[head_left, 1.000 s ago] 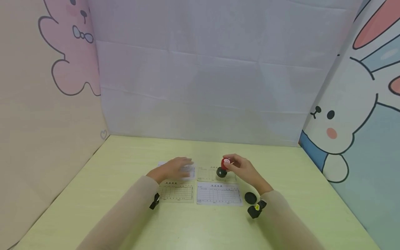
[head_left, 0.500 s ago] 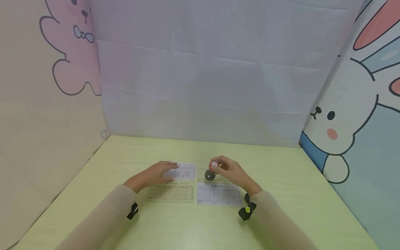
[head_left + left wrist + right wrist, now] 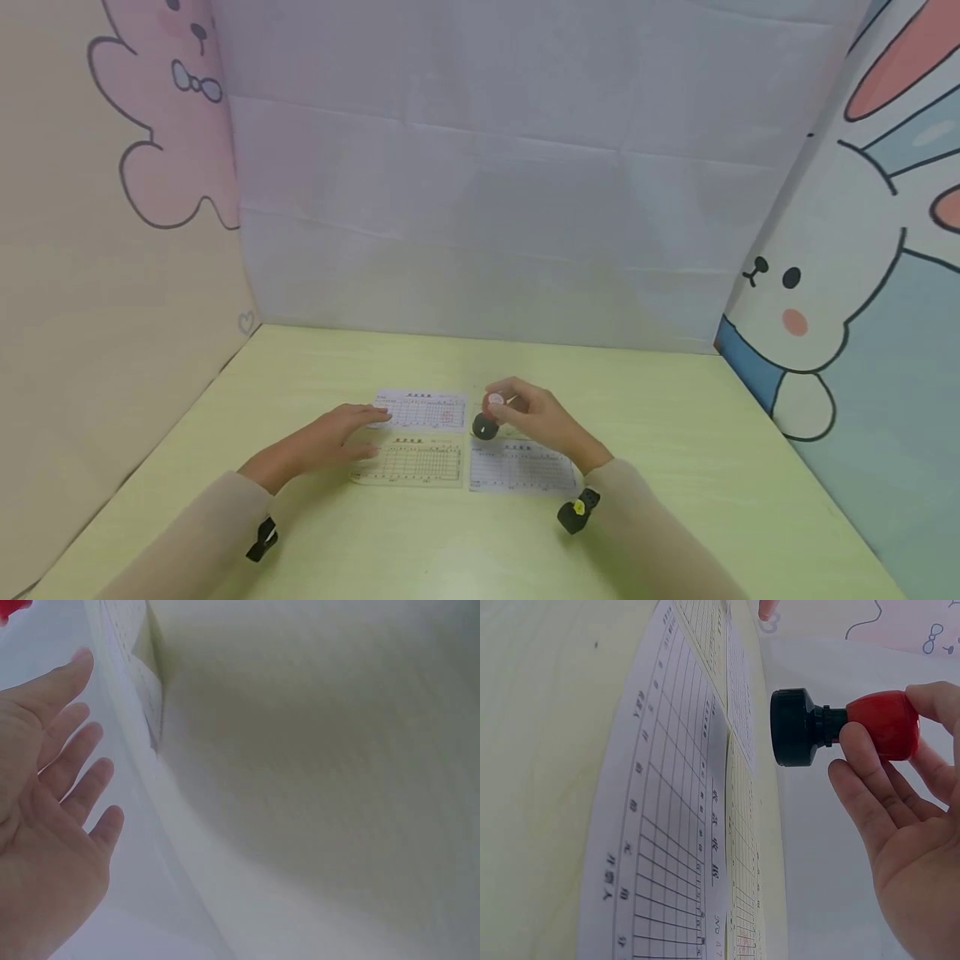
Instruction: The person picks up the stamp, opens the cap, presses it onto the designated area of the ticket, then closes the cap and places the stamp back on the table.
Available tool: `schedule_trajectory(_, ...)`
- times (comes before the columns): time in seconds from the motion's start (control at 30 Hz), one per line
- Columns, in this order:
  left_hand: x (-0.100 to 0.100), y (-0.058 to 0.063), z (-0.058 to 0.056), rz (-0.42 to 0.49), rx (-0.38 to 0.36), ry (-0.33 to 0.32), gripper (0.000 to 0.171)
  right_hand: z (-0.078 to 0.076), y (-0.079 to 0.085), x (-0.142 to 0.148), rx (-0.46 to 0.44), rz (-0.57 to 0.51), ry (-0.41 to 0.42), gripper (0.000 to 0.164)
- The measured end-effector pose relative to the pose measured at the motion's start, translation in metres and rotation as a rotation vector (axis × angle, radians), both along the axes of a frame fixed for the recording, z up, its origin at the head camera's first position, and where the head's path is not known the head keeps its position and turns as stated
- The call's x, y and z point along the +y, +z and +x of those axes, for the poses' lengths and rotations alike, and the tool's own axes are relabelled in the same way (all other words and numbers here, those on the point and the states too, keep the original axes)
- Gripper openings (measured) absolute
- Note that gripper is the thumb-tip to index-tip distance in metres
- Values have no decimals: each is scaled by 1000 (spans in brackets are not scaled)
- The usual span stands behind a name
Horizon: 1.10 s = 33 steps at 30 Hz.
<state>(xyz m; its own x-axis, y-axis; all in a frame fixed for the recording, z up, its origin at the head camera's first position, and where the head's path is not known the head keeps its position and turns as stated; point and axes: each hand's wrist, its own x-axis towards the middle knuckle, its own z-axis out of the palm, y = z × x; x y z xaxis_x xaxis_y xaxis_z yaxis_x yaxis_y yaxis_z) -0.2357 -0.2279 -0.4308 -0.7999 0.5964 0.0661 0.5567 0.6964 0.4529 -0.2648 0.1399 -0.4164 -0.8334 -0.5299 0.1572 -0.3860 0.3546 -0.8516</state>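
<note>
One stamp [image 3: 832, 720] — glossy red hndl [image 3: 885, 716], round blk base [image 3: 793, 727] — pinched in R hand [image 3: 919, 840]; L hand [image 3: 324, 440] loosely spread, empty.

The right grip [image 3: 907, 847] pinches a red-and-black stamp [image 3: 831, 724] — seemingly just above printed slips [image 3: 667, 772].

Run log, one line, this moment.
left grip: empty, near back-left white rectangular paper form | right grip: holding red-handled black round stamp | stamp: in air
</note>
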Motion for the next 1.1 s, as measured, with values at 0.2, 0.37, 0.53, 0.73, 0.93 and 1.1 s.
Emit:
schedule_trajectory(0.2,-17,-8,10,24,38,-33,50,4,0,-3,7,34,-4,35)
schedule_trajectory(0.37,-24,-13,15,45,-3,-29,55,6,-1,-7,11,57,-8,37)
schedule_trajectory(0.53,-25,-15,19,50,-86,-4,61,9,-2,-11,5,62,-8,37)
schedule_trajectory(0.73,-25,-16,21,11,-80,-19,61,12,-4,-17,10,75,10,34)
schedule_trajectory(0.93,-26,-16,21,-12,-57,-26,63,17,-4,-24,14,69,24,34)
schedule_trajectory(1.1,-26,-16,21,-9,-61,-29,63,20,-5,-33,-7,77,26,33)
